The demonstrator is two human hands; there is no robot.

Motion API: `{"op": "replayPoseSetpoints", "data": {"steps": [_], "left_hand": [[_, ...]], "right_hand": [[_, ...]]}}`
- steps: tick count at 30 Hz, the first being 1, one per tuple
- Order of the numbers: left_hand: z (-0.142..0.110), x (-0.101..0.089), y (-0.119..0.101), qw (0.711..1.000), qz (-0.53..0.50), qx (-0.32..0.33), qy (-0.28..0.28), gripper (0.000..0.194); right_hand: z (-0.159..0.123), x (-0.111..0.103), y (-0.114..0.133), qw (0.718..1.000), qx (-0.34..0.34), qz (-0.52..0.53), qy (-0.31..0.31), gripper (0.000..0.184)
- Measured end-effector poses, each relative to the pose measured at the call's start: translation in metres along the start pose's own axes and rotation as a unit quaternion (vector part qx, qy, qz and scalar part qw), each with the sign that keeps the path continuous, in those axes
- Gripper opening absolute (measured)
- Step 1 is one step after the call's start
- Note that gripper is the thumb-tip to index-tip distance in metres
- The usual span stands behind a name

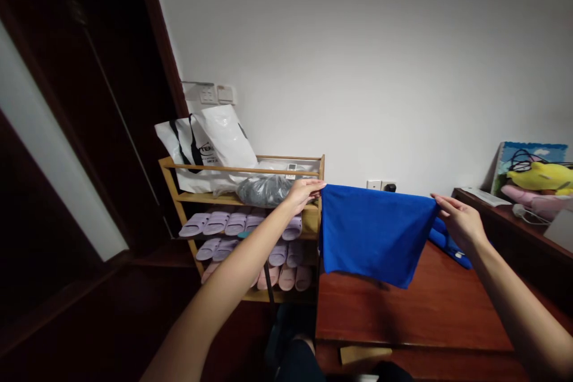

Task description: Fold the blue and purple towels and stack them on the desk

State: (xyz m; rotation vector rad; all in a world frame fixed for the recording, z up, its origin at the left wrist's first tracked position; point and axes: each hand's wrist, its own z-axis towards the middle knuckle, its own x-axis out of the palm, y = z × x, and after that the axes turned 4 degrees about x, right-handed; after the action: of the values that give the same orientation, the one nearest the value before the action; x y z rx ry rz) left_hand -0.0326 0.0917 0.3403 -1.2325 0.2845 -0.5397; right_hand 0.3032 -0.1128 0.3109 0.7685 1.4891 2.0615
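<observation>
A blue cloth point(376, 236) hangs stretched between my two hands, above a reddish-brown wooden table point(403, 322). My left hand point(305, 194) pinches its upper left corner, and my right hand point(459, 218) grips the upper right corner. The cloth's top edge is nearly straight, while its lower part drapes loosely. Behind my right hand, more blue fabric point(447, 245) lies on the table, partly hidden by that hand and the hanging cloth.
Left of the table stands a wooden shoe rack point(179, 194) with several purple slippers point(235, 222) and pink ones below. White bags point(228, 137) sit on its top. At the right, a dark ledge point(486, 206) bears a yellow plush toy point(544, 176) and a white cable.
</observation>
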Motion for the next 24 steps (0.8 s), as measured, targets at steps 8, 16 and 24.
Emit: {"op": "replayPoseSetpoints", "data": {"steps": [8,16,24], "left_hand": [[0.003,-0.009,0.005,0.999,0.050,-0.003,0.011,0.035],[-0.002,-0.014,0.000,0.986,0.159,0.016,0.041,0.022],[-0.030,-0.010,-0.036,0.959,0.245,0.003,0.143,0.022]], "right_hand": [[0.003,-0.010,-0.008,0.996,0.074,-0.027,0.047,0.041],[-0.004,-0.016,0.003,0.986,0.009,-0.163,0.040,0.050],[-0.019,-0.030,0.032,0.926,-0.053,-0.364,0.079,0.047]]}}
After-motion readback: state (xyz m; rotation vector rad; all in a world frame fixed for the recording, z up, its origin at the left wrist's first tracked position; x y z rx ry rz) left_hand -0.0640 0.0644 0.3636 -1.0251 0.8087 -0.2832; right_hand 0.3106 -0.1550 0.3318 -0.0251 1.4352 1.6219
